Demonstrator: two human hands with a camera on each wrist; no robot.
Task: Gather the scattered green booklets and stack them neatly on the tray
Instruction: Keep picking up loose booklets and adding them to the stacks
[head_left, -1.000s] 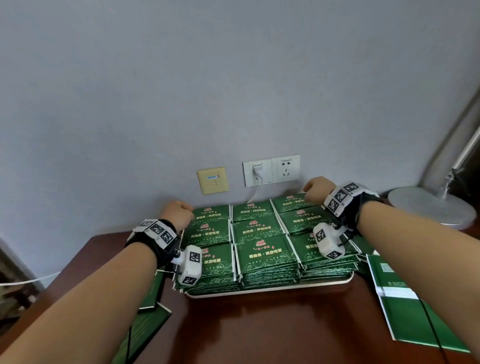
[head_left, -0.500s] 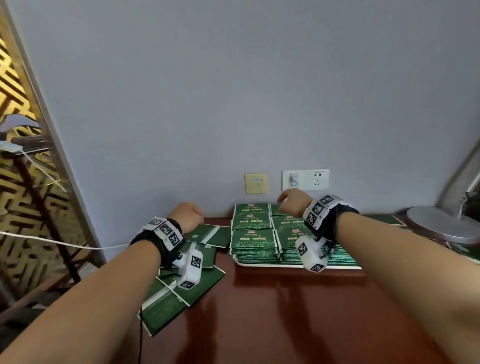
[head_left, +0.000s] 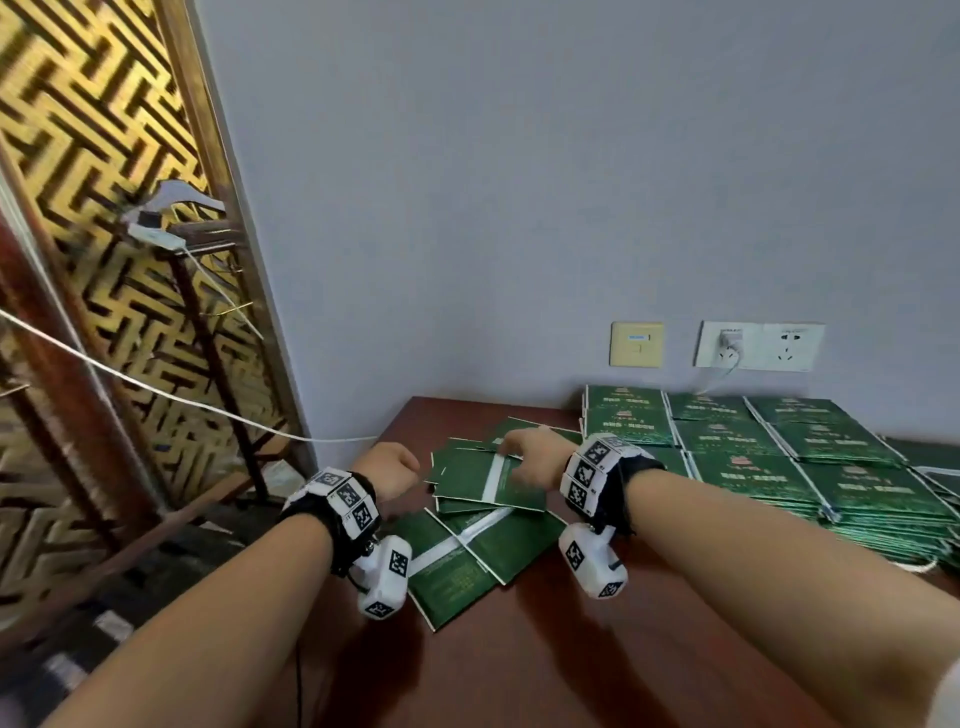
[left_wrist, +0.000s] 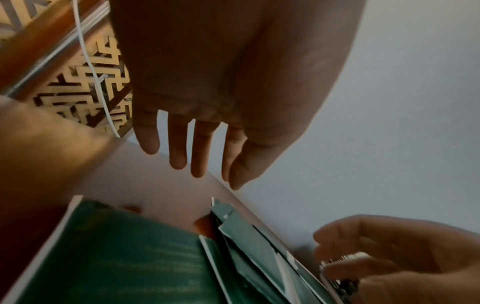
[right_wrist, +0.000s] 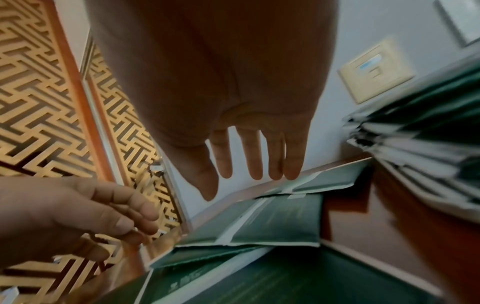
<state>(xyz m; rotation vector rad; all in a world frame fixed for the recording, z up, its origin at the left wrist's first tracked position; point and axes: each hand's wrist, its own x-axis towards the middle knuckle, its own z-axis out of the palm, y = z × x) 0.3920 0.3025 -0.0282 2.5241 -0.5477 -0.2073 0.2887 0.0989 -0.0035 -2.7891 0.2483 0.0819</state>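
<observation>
To my left stands a gold lattice screen (head_left: 104, 260) in a wooden frame, with a white cable (head_left: 156, 392) strung across it toward the wall. On that wall, above the far edge of the dark wooden counter (head_left: 597, 649), sit a cream wall plate (head_left: 637, 344) and a white socket (head_left: 761, 345) with a plug in it.

The loose green booklets (head_left: 485, 486) lie in an untidy overlapping pile at the counter's left end, near the corner by the screen. They are flat, splayed at different angles, each with a white band down its spine; the top one's band runs roughly away from me, while the lowest, nearest one lies skewed, its band slanting diagonally.

My right hand (head_left: 530, 457) is over that pile, fingers (right_wrist: 249, 156) straight and spread, tips just at the far booklets; whether they touch is unclear. My left hand (head_left: 389, 467) hovers just left of the pile, fingers (left_wrist: 179, 144) loose and nearly straight, holding nothing.

To the right, the tray (head_left: 917, 565) shows only a sliver of white rim; it carries neat rows of stacked booklets (head_left: 769, 457), covers up.
</observation>
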